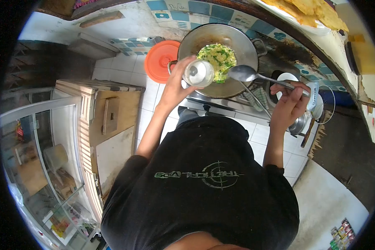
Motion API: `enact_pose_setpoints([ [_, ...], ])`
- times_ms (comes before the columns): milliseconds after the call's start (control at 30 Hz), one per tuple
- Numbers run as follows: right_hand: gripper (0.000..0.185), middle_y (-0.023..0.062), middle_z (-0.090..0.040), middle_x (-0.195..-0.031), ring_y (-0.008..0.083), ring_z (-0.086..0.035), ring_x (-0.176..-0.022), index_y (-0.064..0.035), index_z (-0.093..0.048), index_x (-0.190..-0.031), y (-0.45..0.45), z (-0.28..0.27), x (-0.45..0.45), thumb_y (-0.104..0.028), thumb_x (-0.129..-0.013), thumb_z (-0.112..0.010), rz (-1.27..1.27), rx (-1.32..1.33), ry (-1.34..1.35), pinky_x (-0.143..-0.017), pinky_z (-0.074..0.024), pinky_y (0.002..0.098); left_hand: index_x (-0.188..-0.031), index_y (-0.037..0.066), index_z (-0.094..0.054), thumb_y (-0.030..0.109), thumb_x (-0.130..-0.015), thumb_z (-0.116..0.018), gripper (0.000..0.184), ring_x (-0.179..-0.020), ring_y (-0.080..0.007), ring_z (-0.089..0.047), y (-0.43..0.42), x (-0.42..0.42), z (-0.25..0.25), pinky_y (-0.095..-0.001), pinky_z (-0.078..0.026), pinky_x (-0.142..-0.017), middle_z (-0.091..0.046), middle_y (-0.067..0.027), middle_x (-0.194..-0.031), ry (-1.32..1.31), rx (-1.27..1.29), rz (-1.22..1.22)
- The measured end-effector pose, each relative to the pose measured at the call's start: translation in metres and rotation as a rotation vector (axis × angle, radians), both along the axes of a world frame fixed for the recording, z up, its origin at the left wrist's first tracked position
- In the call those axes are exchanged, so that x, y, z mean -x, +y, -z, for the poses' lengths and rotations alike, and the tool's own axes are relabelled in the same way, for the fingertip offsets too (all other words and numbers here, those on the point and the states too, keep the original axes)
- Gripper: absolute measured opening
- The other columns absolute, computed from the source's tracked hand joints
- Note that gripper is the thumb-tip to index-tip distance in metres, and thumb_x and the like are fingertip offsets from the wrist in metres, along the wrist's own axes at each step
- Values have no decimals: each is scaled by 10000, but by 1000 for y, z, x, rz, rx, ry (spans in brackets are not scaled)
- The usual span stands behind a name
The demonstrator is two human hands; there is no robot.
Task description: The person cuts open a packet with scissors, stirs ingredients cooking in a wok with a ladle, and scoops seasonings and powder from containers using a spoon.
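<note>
My left hand point(176, 85) is wrapped round a small clear jar point(199, 73), held over the near left rim of a large wok point(191, 43). Something whitish shows inside the jar; I cannot make out what. In the wok lies a yellow and green mixture point(216, 58) that looks like egg with chopped greens. A metal spoon point(243, 73) is gripped by its handle in my right hand point(291, 102), its bowl above the right part of the wok. Below it, a long thin metal utensil handle point(256, 99) leans out over the wok's rim.
The wok sits on a metal stove point(210, 107). Left of it is an orange round lid point(161, 60). At right are a white bucket point(316, 110) and a metal pot point(298, 125). Fried flat pieces point(316, 12) lie on the shelf above; a wooden cabinet point(116, 121) stands at left.
</note>
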State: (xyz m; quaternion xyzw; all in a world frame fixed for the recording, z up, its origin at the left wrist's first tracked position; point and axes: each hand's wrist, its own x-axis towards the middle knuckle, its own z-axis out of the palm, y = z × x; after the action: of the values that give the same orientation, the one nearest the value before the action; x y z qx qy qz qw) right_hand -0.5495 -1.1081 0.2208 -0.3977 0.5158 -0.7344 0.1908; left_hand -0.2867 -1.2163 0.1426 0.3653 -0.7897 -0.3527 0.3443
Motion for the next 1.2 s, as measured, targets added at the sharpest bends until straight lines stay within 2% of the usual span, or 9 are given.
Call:
enact_pose_setpoints([
  [133,250,210,-628,-860,251,-643,-749,15,-491,-1021,6,-24,-23,-225,-1028,-423,-174,88,454,-687,-537,341,-1351,91,-437,9,-619,-809,825,-1315,-315,-435,-1,9,-24,-414,-390,-1073,-477,-128,-1390,50,85,63],
  [233,119,177,-648,-873,277,-654,-781,7,-543,-1015,-1,-20,-35,-88,-942,-549,-295,118,655,-709,-537,349,-1343,90,-450,-11,-621,-791,805,-1319,-343,-428,2,14,-34,-428,-384,-1077,-479,-137,-1384,96,122,95],
  [300,209,151,-638,-900,293,-648,-796,0,-559,-1041,-9,-23,-43,-20,-851,-642,-368,122,788,-673,-535,353,-1339,94,-449,13,-626,-808,802,-1318,-339,-431,1,14,-36,-429,-388,-1074,-482,-136,-1385,94,165,108],
  [500,269,151,-633,-923,313,-647,-836,-18,-563,-1028,-16,-16,-53,-4,-791,-687,-375,107,808,-717,-544,388,-1333,87,-463,9,-620,-804,794,-1312,-347,-438,3,12,-39,-443,-385,-1077,-489,-137,-1373,98,180,99],
  [600,156,156,-660,-873,313,-659,-779,-1,-583,-988,-19,-15,-54,62,-846,-583,-379,109,796,-704,-537,368,-1330,85,-465,9,-622,-803,789,-1311,-343,-440,4,10,-39,-441,-382,-1081,-489,-138,-1371,79,189,90],
  [700,162,154,-654,-876,314,-656,-771,-2,-568,-996,-20,-12,-56,55,-845,-588,-370,98,813,-699,-535,366,-1329,82,-465,15,-625,-805,784,-1311,-341,-439,4,10,-38,-439,-380,-1084,-490,-138,-1369,92,190,97],
  [800,304,141,-633,-922,311,-649,-840,-29,-557,-1011,-21,-10,-55,42,-741,-677,-416,62,813,-724,-543,389,-1327,78,-465,22,-626,-808,783,-1313,-342,-436,3,10,-34,-438,-379,-1085,-490,-138,-1369,108,189,102],
  [900,139,146,-643,-865,306,-650,-771,-2,-562,-974,-22,-11,-61,59,-851,-579,-394,77,793,-698,-531,363,-1327,75,-465,27,-626,-810,783,-1315,-341,-434,4,9,-34,-438,-380,-1085,-489,-138,-1370,106,180,100],
  [1200,128,138,-625,-881,308,-645,-788,-3,-551,-989,-20,-7,-64,-12,-873,-604,-415,-44,628,-696,-514,371,-1336,82,-456,20,-626,-804,793,-1323,-335,-426,4,5,-32,-441,-363,-1101,-487,-131,-1375,85,182,105],
])
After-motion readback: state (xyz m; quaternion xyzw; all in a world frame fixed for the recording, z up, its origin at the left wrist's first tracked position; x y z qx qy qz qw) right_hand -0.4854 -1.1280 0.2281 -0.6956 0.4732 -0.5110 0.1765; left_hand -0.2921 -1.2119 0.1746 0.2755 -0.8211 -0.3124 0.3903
